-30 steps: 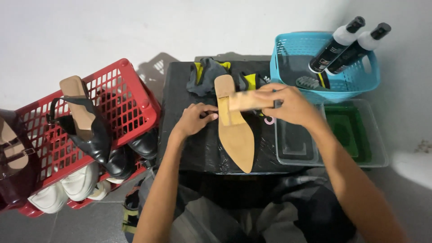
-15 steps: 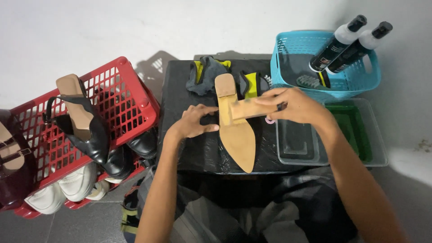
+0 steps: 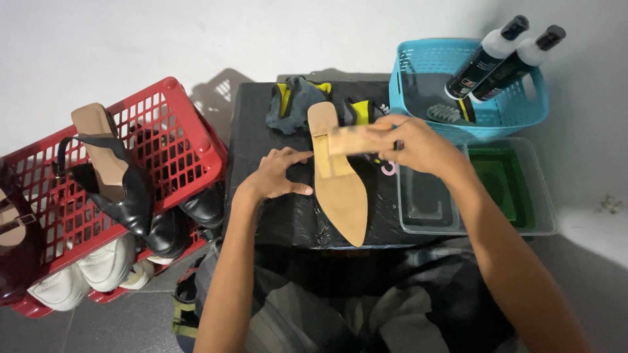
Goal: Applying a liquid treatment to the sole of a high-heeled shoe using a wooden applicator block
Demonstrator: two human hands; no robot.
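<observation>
- Nearest to you, your lap and dark trousers fill the bottom of the view, just under the front edge of the black table [image 3: 275, 222].
- Your left hand [image 3: 278, 175] lies on the table top with fingers spread and unclenched; it grips nothing, and its fingertips press against the left edge of the tan shoe sole [image 3: 340, 196].
- The shoe lies sole up in the middle of the table, pointed toe toward you and reaching the front edge, heel end away from you.
- Your right hand [image 3: 418, 145] is clenched around a wooden brush block [image 3: 350, 138], holding it across the heel half of the sole; the block appears to touch the sole, though you cannot tell how firmly.
- Just right of the shoe, a clear plastic tray [image 3: 543, 222] sits at the table's right side, with a green inset [image 3: 500, 186] in its far half.
- To your left, a red crate [image 3: 176, 124] stands beside the table, holding a black heeled shoe [image 3: 124, 189] sole up, white shoes [image 3: 98, 265] below it, and a dark red one at the edge.
- Farther back on the table lie grey and yellow cloths [image 3: 291, 104], just beyond the heel.
- At the far right, a blue basket [image 3: 418, 65] holds two black bottles with white necks [image 3: 504, 55], leaning, and a brush [image 3: 448, 114].
</observation>
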